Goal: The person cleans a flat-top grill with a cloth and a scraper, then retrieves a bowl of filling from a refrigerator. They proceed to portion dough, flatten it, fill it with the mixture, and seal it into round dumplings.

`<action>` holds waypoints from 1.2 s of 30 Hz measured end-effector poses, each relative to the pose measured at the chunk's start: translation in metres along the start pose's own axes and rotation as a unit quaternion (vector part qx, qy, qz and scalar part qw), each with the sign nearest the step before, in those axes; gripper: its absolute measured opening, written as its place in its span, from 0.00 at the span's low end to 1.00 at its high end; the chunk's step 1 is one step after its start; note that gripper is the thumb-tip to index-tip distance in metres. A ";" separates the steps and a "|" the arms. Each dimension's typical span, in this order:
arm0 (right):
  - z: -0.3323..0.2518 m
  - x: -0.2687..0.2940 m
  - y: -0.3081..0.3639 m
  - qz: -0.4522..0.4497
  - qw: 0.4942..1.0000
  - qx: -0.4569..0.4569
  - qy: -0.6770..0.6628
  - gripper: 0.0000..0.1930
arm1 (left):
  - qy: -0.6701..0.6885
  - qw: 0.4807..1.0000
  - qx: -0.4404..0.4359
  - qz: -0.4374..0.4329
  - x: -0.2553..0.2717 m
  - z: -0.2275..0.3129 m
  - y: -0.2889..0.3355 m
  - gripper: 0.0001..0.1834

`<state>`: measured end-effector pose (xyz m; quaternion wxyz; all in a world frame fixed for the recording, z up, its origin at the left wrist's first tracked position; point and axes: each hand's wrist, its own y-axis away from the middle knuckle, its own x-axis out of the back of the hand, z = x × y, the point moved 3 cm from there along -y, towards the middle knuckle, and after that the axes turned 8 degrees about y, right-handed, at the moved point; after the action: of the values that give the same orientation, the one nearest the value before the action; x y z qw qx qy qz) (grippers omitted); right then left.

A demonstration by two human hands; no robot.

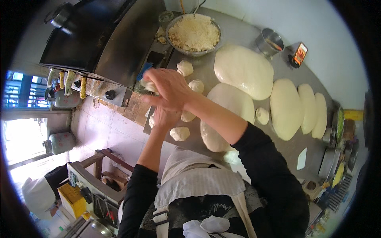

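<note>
My hands are together over the left end of the metal worktop. My right hand (pixel 170 88) has its fingers curved round a pale piece of dough (pixel 149 86), which shows only in part. Below and behind it, my left hand (pixel 163 116) is overlapped by the right, and its fingers are mostly hidden. Several small dough balls lie around them, among them one ball (pixel 185 68) above and another (pixel 180 134) below. A blue object (pixel 145 71) I cannot identify sits just past the right fingers.
Large dough slabs (pixel 244 71) cover the middle and right of the worktop (pixel 285 154). A bowl of crumbly pale filling (pixel 193 33), a metal pot (pixel 270 42) and a propped phone (pixel 300 54) stand at the back. A dark oven (pixel 119 43) rises at the left.
</note>
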<state>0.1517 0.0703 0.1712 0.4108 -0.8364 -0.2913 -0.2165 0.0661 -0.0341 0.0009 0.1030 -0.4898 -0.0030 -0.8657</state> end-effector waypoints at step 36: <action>0.478 0.497 0.249 0.265 0.617 -0.578 0.463 0.57 | -0.056 0.967 0.215 0.125 0.022 0.014 0.114 0.23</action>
<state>0.7420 0.4897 0.0584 -0.0377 -0.7308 0.3574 -0.5803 0.0880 -0.1478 0.0158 0.3131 -0.5000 -0.1332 -0.7964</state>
